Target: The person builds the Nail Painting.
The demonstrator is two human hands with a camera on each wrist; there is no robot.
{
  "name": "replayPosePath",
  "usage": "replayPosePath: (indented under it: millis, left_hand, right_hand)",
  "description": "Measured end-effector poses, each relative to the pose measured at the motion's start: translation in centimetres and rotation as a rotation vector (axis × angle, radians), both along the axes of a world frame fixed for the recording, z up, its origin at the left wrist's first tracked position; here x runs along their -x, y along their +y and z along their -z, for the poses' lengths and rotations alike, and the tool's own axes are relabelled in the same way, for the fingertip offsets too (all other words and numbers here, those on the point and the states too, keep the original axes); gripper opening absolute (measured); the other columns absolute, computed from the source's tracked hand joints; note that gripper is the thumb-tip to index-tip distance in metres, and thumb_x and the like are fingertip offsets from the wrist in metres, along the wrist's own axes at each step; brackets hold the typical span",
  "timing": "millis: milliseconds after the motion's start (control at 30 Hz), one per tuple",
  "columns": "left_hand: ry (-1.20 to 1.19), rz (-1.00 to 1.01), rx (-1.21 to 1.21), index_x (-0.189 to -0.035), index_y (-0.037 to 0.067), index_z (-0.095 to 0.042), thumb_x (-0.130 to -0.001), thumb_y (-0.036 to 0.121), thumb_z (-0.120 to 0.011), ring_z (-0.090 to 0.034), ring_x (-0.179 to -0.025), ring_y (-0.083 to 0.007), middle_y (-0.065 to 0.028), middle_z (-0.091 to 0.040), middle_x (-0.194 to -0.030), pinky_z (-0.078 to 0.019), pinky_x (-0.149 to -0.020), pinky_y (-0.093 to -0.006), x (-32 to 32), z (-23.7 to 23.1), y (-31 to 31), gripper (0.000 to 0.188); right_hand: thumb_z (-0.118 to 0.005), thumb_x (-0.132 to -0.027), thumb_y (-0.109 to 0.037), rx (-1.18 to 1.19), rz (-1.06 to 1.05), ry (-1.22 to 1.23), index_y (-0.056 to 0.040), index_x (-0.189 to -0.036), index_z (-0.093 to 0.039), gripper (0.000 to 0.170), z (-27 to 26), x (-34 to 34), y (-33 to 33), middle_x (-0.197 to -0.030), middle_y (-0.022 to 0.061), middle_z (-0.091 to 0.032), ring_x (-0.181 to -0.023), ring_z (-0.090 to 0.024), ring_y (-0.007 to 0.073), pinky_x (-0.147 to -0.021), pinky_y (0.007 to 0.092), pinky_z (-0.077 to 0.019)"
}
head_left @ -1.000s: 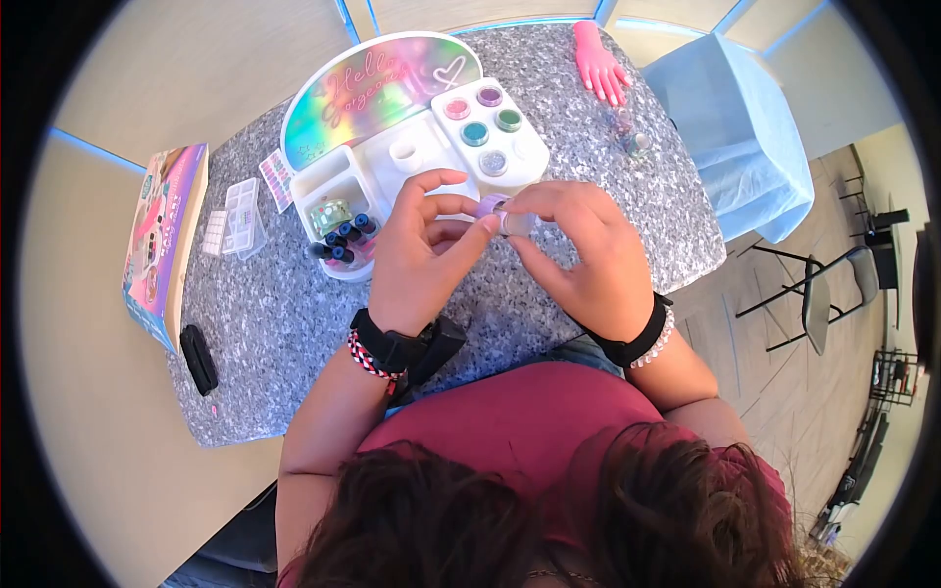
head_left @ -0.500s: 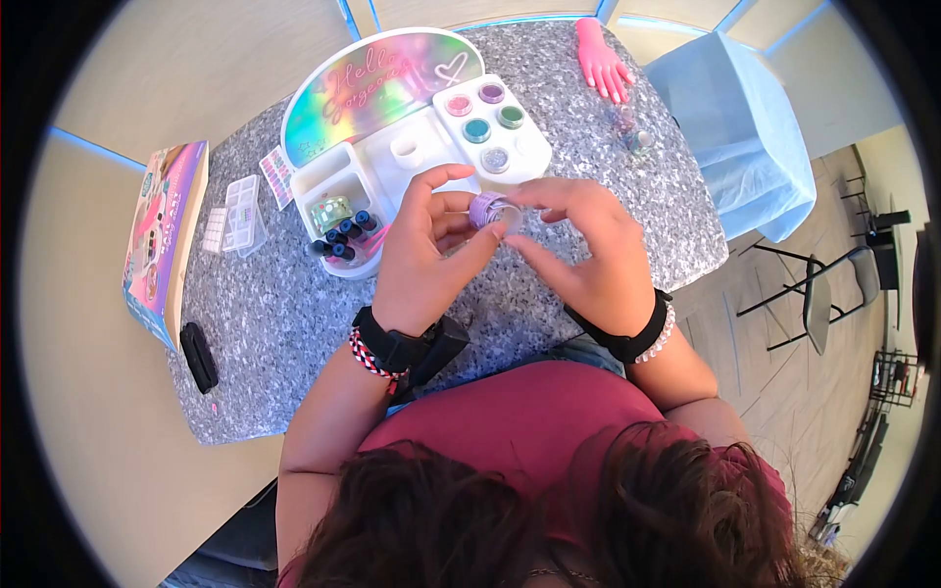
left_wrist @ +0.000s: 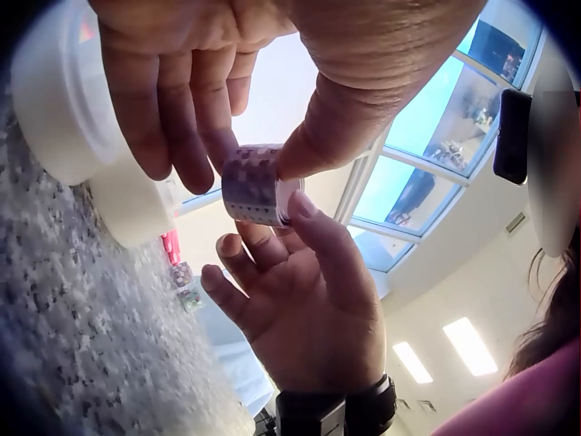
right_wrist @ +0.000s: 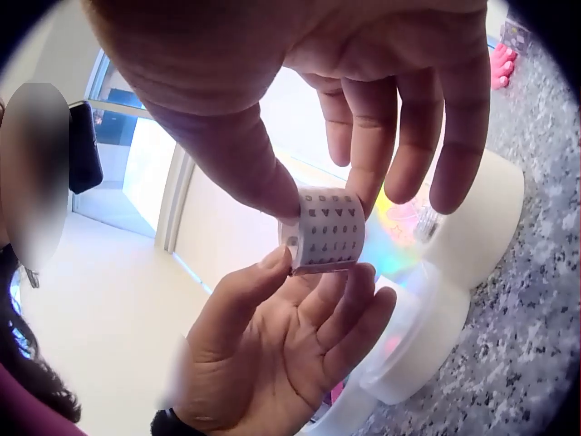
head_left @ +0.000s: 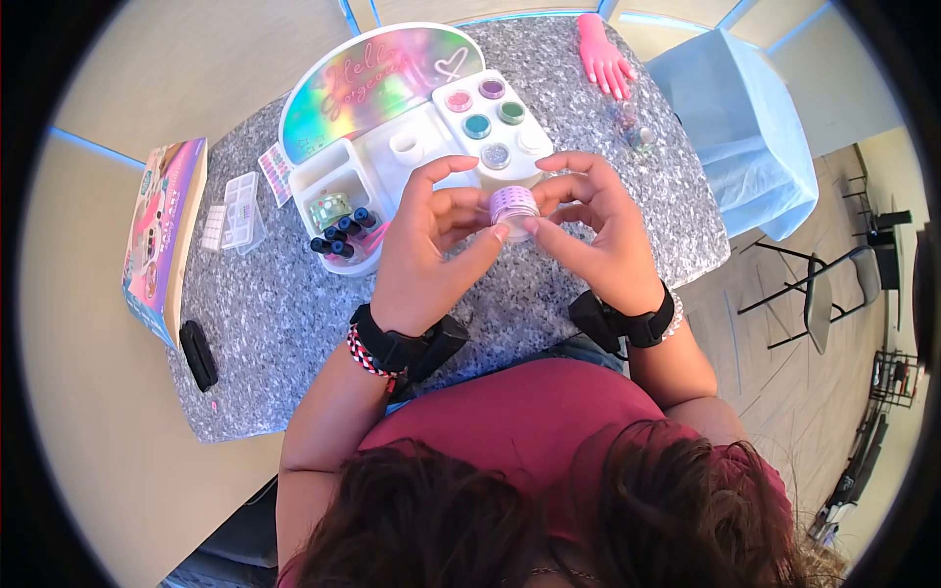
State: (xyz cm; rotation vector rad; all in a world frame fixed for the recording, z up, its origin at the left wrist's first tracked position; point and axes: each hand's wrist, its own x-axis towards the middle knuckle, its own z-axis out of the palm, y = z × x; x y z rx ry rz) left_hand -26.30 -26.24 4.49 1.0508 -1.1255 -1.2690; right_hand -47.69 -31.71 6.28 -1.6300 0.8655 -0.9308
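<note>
Both hands pinch a small roll [head_left: 514,204] above the table's near half, thumbs on its near side. It looks lilac with rows of small marks in the head view. The left hand [head_left: 427,257] holds its left edge and the right hand [head_left: 606,253] its right edge. In the left wrist view the roll [left_wrist: 254,185] lies between thumb and fingertips of both hands. Rows of small dark printed shapes cover the roll [right_wrist: 329,227] in the right wrist view, its strip curled round into a cylinder.
Beyond the hands stands a white tray [head_left: 390,174] with several glitter pots and dark-capped bottles [head_left: 338,235]. A box [head_left: 162,230], a clear case [head_left: 240,212] and a black case [head_left: 198,357] are at left. A pink hand model [head_left: 605,61] lies at the back right.
The roll has turned so its printed side faces the head camera. The right hand has come round to its right edge, its wrist turned, and the left hand has barely moved.
</note>
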Motion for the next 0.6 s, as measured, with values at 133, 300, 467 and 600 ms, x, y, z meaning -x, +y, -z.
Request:
replayPosePath:
  millis: [133, 300, 467, 600]
  left_hand:
    - [-0.109, -0.016, 0.016, -0.152, 0.005, -0.041, -0.094, 0.003, -0.079, -0.072, -0.109, -0.0182, -0.0143, -0.076, -0.119, -0.0567, -0.100, -0.0375, 0.1, 0.0, 0.1, 0.070]
    - [-0.202, -0.023, 0.023, -0.150, 0.005, -0.042, -0.094, 0.005, -0.080, -0.071, -0.101, -0.0161, -0.0142, -0.077, -0.116, -0.0571, -0.096, -0.0358, 0.0, 0.1, 0.3, 0.068]
    - [-0.265, -0.025, 0.035, -0.149, 0.004, -0.044, -0.094, 0.008, -0.080, -0.074, -0.102, -0.0181, -0.0149, -0.078, -0.115, -0.0584, -0.095, -0.0360, -0.4, 0.3, 0.5, 0.066]
    - [-0.312, 0.019, -0.025, -0.152, 0.005, -0.046, -0.098, 0.008, -0.079, -0.073, -0.118, -0.0229, -0.0174, -0.075, -0.128, -0.0565, -0.103, -0.0374, -0.4, 0.7, 0.2, 0.063]
  right_hand:
    - [-0.084, -0.090, -0.004, -0.056, 0.049, -0.060, -0.0047, -0.138, -0.052, 0.057, -0.1, 0.0, 0.0, -0.109, 0.0014, -0.076, -0.093, -0.063, 0.0084, -0.085, 0.0286, -0.0537]
    - [-0.085, -0.090, -0.004, -0.057, 0.082, -0.127, -0.0052, -0.136, -0.050, 0.058, 0.8, -0.4, 0.2, -0.109, 0.0016, -0.076, -0.088, -0.061, 0.0074, -0.080, 0.0277, -0.0532]
    - [-0.084, -0.091, -0.007, -0.058, 0.076, -0.042, -0.0053, -0.130, -0.058, 0.047, 0.5, -0.2, 0.1, -0.108, 0.0014, -0.076, -0.085, -0.063, 0.0093, -0.077, 0.0287, -0.0539]
    - [-0.083, -0.093, -0.016, 0.054, -0.023, 0.290, -0.0038, -0.110, -0.071, 0.024, 0.1, 1.2, -0.8, -0.098, 0.0064, -0.077, -0.084, -0.070, 0.0186, -0.076, 0.0344, -0.0562]
